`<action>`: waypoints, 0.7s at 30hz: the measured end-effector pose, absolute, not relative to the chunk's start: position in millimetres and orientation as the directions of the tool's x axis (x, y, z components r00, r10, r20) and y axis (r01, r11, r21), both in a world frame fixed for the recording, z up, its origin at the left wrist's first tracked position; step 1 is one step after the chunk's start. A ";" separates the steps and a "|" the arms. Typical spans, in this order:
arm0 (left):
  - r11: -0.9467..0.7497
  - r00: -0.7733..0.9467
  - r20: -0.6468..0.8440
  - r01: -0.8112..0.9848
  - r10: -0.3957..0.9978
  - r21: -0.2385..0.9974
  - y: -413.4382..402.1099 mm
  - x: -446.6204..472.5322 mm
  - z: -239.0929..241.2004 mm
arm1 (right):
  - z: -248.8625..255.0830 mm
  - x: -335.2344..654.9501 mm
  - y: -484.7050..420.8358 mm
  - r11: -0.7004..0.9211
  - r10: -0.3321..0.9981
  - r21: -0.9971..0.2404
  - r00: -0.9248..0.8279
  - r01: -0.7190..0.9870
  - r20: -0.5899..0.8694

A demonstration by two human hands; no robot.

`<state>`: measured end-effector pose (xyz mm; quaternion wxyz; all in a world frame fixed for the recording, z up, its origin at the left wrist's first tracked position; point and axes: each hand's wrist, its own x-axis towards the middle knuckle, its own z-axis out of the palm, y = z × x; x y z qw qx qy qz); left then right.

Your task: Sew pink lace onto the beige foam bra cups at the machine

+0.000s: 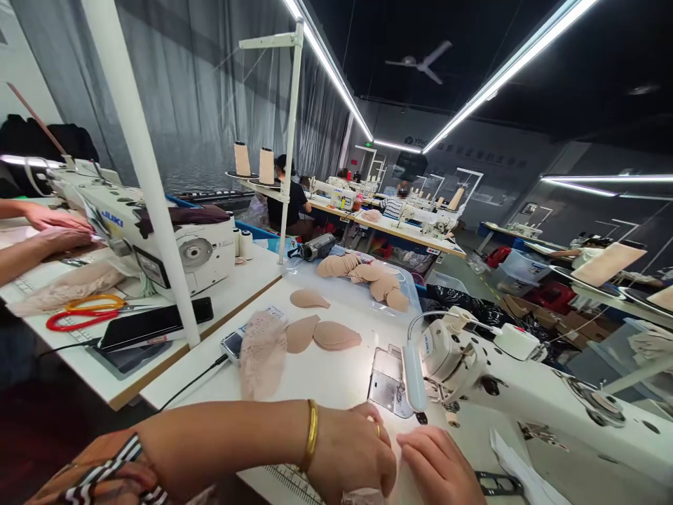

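My left hand [350, 449], with a gold bangle and a ring, reaches across the front of the white sewing table [336, 379]. Its fingers are curled down, and a bit of pale sheer fabric [362, 496] shows beneath them. Close beside it, my right hand [439, 466] has its fingers stretched out together, fingertips near the left hand; its thumb is hidden. Just beyond both hands is the metal needle plate [389, 386] of the sewing machine [505, 372]. Beige cup-shaped pieces [336, 335] lie farther back, beside a piece of beige lace fabric [263, 354].
Several more beige pieces [362, 273] sit on clear plastic at the back, near a camcorder [318, 247]. On the left, a co-worker's hands [57, 231] are at another machine [173, 242], near orange-and-red scissors [89, 312] and a black phone [152, 326]. A white post [141, 161] rises there.
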<state>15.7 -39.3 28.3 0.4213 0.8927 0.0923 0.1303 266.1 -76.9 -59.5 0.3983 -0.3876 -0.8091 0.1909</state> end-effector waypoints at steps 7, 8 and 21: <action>-0.767 0.961 0.029 0.200 0.274 0.610 11.0 36.4 1.5 | -34.5 261.6 -49.5 0.723 0.651 -0.178 -0.570 0.668 0.501; -0.768 0.959 0.057 0.186 0.278 0.613 11.5 36.1 1.6 | -33.6 262.9 -51.0 0.723 0.655 -0.189 -0.573 0.664 0.492; -0.850 0.930 0.149 0.231 0.336 0.474 -4.3 38.0 -8.0 | -32.7 271.5 -52.5 0.592 0.791 -0.294 -0.470 0.750 0.393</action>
